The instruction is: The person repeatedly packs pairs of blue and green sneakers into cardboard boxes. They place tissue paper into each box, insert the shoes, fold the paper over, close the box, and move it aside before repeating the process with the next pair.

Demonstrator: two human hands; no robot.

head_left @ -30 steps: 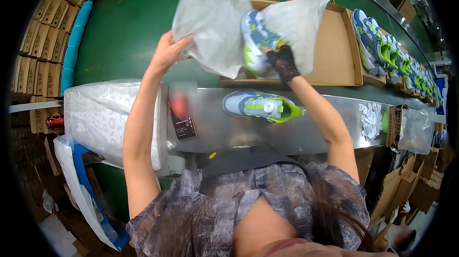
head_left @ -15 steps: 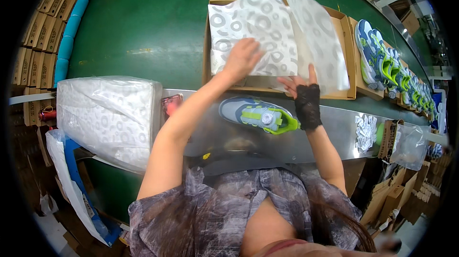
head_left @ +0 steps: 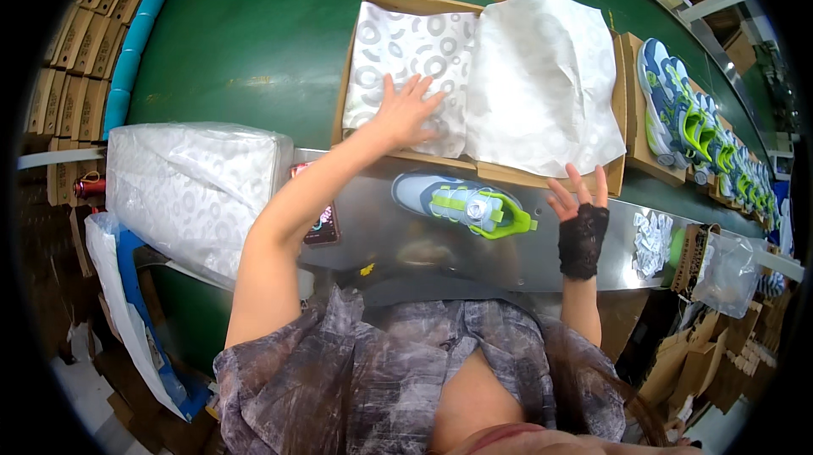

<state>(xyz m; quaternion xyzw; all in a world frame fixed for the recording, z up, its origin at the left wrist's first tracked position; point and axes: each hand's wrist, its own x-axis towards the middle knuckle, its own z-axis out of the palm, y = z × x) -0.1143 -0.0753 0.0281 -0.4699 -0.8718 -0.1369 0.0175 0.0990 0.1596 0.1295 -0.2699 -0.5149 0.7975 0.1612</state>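
An open cardboard shoebox lies on the green work surface, lined with patterned tissue paper. Spread flat on the left half of that paper is my left hand, fingers apart. A paler flap of the sheet covers the box's right half. My right hand, in a black lace fingerless glove, is open by the box's near right edge, its fingertips close to the flap; whether they touch it I cannot tell. Nearer to me, a grey-blue sneaker with lime trim and a dial lies on the metal ledge.
On the left is a plastic-wrapped stack of patterned tissue. A dark phone-like item lies beside my left forearm. Boxes with similar sneakers line the right. Small white packets rest on the ledge.
The raised tissue flap has come down over the box's right half. My left hand has moved slightly left and spread out; my right hand has shifted right and toward me.
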